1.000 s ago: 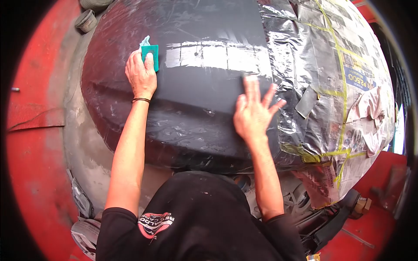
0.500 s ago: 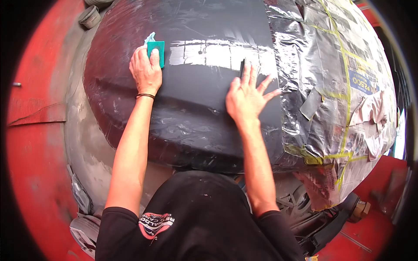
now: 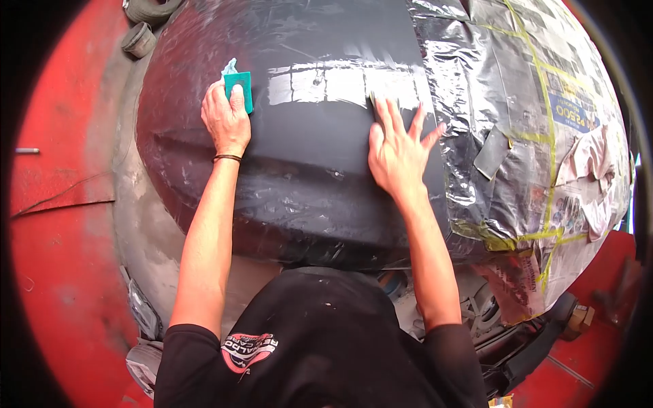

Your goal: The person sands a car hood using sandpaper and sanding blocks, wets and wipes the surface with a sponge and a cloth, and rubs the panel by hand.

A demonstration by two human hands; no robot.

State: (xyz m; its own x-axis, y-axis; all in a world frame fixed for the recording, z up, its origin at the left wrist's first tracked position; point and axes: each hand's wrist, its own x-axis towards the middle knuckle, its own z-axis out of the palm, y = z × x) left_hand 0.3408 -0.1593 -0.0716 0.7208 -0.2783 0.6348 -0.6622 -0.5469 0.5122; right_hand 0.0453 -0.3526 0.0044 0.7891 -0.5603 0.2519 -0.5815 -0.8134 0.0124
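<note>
A wet dark grey car panel (image 3: 306, 136) fills the middle, with a bright window reflection across it. My left hand (image 3: 228, 119) grips a green block (image 3: 239, 92) and a crumpled light blue cloth (image 3: 230, 68) at the panel's left part. To the right, my right hand (image 3: 399, 146) lies palm down on the panel, fingers spread. A thin dark edge shows by its fingertips; whether a sheet lies under them cannot be made out.
Plastic and newspaper masking (image 3: 524, 156) with yellow tape covers the right side. On it lie a grey rectangular sheet (image 3: 492, 154) and a pale cloth (image 3: 590, 170). A bucket (image 3: 139, 41) stands at the upper left, tyres nearby.
My right hand has shifted left, then back right over the panel, its fingers staying spread. My left hand has moved slightly and keeps its hold on the green block. The view has shifted a little.
</note>
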